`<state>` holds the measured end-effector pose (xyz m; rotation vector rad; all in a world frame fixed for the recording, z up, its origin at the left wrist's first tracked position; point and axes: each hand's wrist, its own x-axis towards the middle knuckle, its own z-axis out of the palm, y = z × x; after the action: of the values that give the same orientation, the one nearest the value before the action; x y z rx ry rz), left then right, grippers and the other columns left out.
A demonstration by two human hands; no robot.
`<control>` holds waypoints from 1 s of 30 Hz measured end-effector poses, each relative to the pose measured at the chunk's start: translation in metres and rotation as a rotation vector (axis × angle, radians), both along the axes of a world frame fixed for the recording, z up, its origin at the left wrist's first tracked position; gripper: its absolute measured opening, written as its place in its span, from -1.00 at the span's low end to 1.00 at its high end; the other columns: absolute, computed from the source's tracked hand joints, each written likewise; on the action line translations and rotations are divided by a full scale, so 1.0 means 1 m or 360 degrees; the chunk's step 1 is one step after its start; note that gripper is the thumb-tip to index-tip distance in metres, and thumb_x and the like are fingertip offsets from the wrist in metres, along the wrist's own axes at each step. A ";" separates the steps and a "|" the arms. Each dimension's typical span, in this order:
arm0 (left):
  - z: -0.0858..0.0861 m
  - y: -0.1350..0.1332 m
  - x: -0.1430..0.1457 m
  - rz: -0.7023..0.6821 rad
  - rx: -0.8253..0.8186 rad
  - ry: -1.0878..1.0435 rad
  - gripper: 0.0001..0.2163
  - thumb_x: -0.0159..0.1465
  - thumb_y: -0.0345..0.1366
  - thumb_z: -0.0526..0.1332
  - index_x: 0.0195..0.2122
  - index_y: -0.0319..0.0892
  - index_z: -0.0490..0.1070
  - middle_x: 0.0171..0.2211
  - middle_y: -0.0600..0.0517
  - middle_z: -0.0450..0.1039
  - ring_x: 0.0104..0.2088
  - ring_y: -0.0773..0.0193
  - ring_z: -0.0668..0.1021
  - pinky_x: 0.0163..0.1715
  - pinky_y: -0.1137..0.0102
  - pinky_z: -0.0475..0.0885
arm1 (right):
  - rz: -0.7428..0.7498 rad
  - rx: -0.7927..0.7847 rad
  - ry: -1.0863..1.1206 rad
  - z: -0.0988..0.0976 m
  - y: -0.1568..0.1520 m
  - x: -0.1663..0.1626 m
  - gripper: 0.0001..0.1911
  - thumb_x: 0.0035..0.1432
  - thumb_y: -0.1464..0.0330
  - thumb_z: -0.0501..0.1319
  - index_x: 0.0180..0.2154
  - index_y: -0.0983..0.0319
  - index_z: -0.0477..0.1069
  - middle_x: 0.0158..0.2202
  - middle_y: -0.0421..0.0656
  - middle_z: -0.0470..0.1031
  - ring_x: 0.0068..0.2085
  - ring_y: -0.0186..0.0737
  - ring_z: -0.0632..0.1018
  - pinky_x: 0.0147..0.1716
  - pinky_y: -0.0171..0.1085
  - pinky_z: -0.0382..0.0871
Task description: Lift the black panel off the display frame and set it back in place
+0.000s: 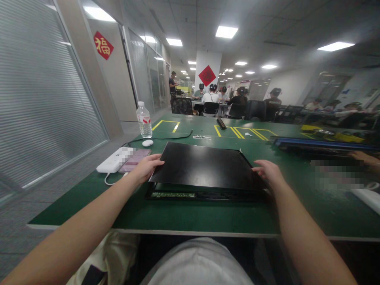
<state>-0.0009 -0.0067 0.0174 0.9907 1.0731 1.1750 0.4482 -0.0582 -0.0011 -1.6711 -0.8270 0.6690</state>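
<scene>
A flat black panel [203, 166] lies tilted over a black frame [178, 195] on the green table [208, 217]; a green circuit strip shows in the frame's near edge. My left hand [147, 167] grips the panel's left edge, fingers curled around it. My right hand [268, 172] holds the panel's right edge near its front corner. Both arms reach forward from the bottom of the view.
A phone [134, 160] and a white power bank [111, 163] lie left of the panel, with a white mouse [147, 143] and a water bottle [144, 119] behind. Another person's hand [363, 158] rests at the right by a blue-edged panel [320, 143]. People sit at far tables.
</scene>
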 end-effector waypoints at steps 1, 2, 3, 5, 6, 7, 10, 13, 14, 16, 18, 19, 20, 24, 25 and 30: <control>0.000 0.000 0.000 -0.0011 -0.0002 0.0009 -0.71 -0.12 -0.60 0.35 -0.34 -0.24 0.58 -0.33 -0.07 0.68 -0.23 0.13 0.68 -0.12 0.36 0.56 | -0.0004 -0.0005 -0.0017 0.000 0.000 0.000 -0.79 -0.02 0.30 0.24 -0.30 0.25 0.47 -0.58 -0.10 0.54 -0.64 -0.36 0.32 -0.68 -0.40 0.05; -0.001 0.000 0.000 -0.0020 -0.0005 0.0013 -0.70 -0.13 -0.60 0.35 -0.33 -0.24 0.58 -0.33 -0.07 0.68 -0.21 0.12 0.68 -0.12 0.35 0.56 | -0.0009 -0.0011 -0.0037 0.000 0.000 0.000 -0.79 -0.02 0.30 0.24 -0.30 0.25 0.47 -0.58 -0.11 0.54 -0.63 -0.36 0.33 -0.68 -0.39 0.06; -0.002 0.000 0.000 -0.0028 -0.0010 0.0014 -0.68 -0.13 -0.61 0.36 -0.32 -0.23 0.59 -0.32 -0.07 0.68 -0.20 0.11 0.68 -0.12 0.35 0.56 | -0.0016 -0.0015 -0.0060 -0.001 0.000 0.000 -0.79 -0.02 0.29 0.24 -0.31 0.24 0.47 -0.58 -0.11 0.54 -0.63 -0.35 0.33 -0.67 -0.39 0.07; -0.004 0.001 -0.001 -0.0048 -0.0020 0.0024 -0.65 -0.12 -0.60 0.37 -0.27 -0.23 0.59 -0.30 -0.07 0.68 -0.19 0.10 0.68 -0.14 0.34 0.57 | -0.0029 -0.0016 -0.0114 -0.003 0.001 0.002 -0.78 -0.03 0.28 0.24 -0.31 0.24 0.48 -0.57 -0.10 0.54 -0.62 -0.34 0.34 -0.66 -0.37 0.10; -0.005 0.002 -0.001 -0.0058 -0.0030 0.0036 -0.63 -0.12 -0.60 0.38 -0.23 -0.23 0.58 -0.28 -0.08 0.68 -0.19 0.09 0.68 -0.17 0.34 0.58 | -0.0030 -0.0011 -0.0144 -0.005 0.002 0.003 -0.78 -0.04 0.27 0.24 -0.32 0.24 0.48 -0.57 -0.10 0.55 -0.62 -0.34 0.35 -0.65 -0.37 0.12; -0.006 0.002 -0.002 -0.0064 -0.0046 0.0053 -0.61 -0.11 -0.59 0.39 -0.21 -0.23 0.58 -0.26 -0.09 0.68 -0.20 0.09 0.68 -0.21 0.34 0.58 | -0.0025 -0.0005 -0.0179 -0.007 0.003 0.005 -0.77 -0.04 0.26 0.24 -0.32 0.25 0.48 -0.56 -0.09 0.55 -0.62 -0.33 0.36 -0.64 -0.36 0.14; -0.007 0.003 -0.004 -0.0072 -0.0097 0.0100 -0.57 -0.09 -0.59 0.40 -0.15 -0.24 0.56 -0.22 -0.12 0.67 -0.22 0.08 0.68 -0.30 0.35 0.58 | 0.0002 0.0001 -0.0315 -0.014 0.006 0.011 -0.71 -0.03 0.21 0.23 -0.30 0.25 0.51 -0.53 -0.07 0.57 -0.59 -0.30 0.41 -0.60 -0.33 0.20; -0.007 0.003 -0.005 -0.0102 -0.0106 0.0107 -0.59 -0.08 -0.59 0.40 -0.15 -0.24 0.55 -0.21 -0.12 0.66 -0.22 0.09 0.68 -0.30 0.36 0.58 | 0.0014 -0.0023 -0.0425 -0.019 0.008 0.015 -0.66 -0.02 0.17 0.22 -0.27 0.26 0.53 -0.50 -0.07 0.59 -0.54 -0.24 0.47 -0.54 -0.31 0.26; -0.007 0.003 -0.005 -0.0119 -0.0107 0.0102 -0.60 -0.07 -0.58 0.41 -0.16 -0.25 0.55 -0.21 -0.12 0.66 -0.22 0.09 0.68 -0.29 0.36 0.58 | 0.0013 -0.0040 -0.0446 -0.019 0.009 0.016 -0.65 -0.03 0.16 0.22 -0.26 0.25 0.54 -0.48 -0.07 0.59 -0.52 -0.23 0.48 -0.52 -0.30 0.27; -0.008 0.004 -0.005 -0.0154 -0.0123 0.0091 -0.60 -0.08 -0.57 0.42 -0.17 -0.25 0.55 -0.22 -0.12 0.66 -0.22 0.08 0.68 -0.28 0.34 0.58 | 0.0007 -0.0079 -0.0481 -0.019 0.009 0.016 -0.65 -0.03 0.15 0.22 -0.27 0.24 0.54 -0.46 -0.08 0.60 -0.50 -0.22 0.49 -0.48 -0.28 0.29; -0.009 0.005 -0.005 -0.0170 -0.0138 0.0084 -0.61 -0.09 -0.55 0.43 -0.18 -0.25 0.55 -0.22 -0.12 0.66 -0.22 0.07 0.68 -0.29 0.34 0.58 | 0.0003 -0.0121 -0.0523 -0.019 0.009 0.016 -0.66 -0.04 0.15 0.21 -0.28 0.22 0.55 -0.44 -0.09 0.61 -0.47 -0.21 0.50 -0.45 -0.27 0.30; -0.010 0.006 -0.006 -0.0175 -0.0138 0.0083 -0.61 -0.09 -0.55 0.43 -0.18 -0.25 0.56 -0.22 -0.12 0.66 -0.22 0.07 0.68 -0.29 0.34 0.58 | 0.0001 -0.0143 -0.0551 -0.019 0.009 0.016 -0.66 -0.04 0.14 0.21 -0.29 0.22 0.55 -0.43 -0.09 0.62 -0.46 -0.20 0.50 -0.45 -0.27 0.29; -0.012 0.007 -0.006 -0.0182 -0.0134 0.0085 -0.62 -0.09 -0.54 0.43 -0.19 -0.25 0.56 -0.22 -0.12 0.66 -0.21 0.07 0.68 -0.29 0.34 0.58 | -0.0001 -0.0166 -0.0581 -0.018 0.009 0.016 -0.67 -0.04 0.14 0.21 -0.30 0.21 0.55 -0.42 -0.10 0.62 -0.44 -0.18 0.51 -0.44 -0.26 0.29; -0.014 0.009 -0.008 -0.0215 -0.0115 0.0095 -0.63 -0.08 -0.52 0.43 -0.19 -0.24 0.57 -0.21 -0.12 0.67 -0.19 0.07 0.68 -0.26 0.33 0.58 | -0.0005 -0.0244 -0.0670 -0.016 0.009 0.014 -0.68 -0.03 0.16 0.19 -0.30 0.19 0.55 -0.39 -0.12 0.62 -0.38 -0.15 0.53 -0.42 -0.25 0.28; -0.014 0.009 -0.008 -0.0227 -0.0114 0.0080 -0.64 -0.08 -0.52 0.43 -0.20 -0.24 0.57 -0.21 -0.12 0.67 -0.18 0.07 0.68 -0.25 0.34 0.57 | -0.0007 -0.0257 -0.0681 -0.015 0.008 0.013 -0.68 -0.03 0.16 0.19 -0.29 0.19 0.56 -0.38 -0.12 0.63 -0.37 -0.14 0.53 -0.41 -0.25 0.28; -0.012 0.010 -0.010 -0.0305 -0.0117 -0.0070 -0.70 -0.04 -0.55 0.36 -0.23 -0.28 0.58 -0.25 -0.14 0.67 -0.17 0.08 0.67 -0.20 0.34 0.57 | -0.0029 -0.0296 -0.0804 -0.008 0.004 0.006 -0.70 -0.02 0.20 0.19 -0.29 0.19 0.57 -0.40 -0.12 0.63 -0.31 -0.12 0.56 -0.35 -0.24 0.29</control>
<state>-0.0108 0.0037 0.0056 0.9826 0.9578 0.9905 0.4544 -0.0540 -0.0091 -2.0539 -1.1263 0.3151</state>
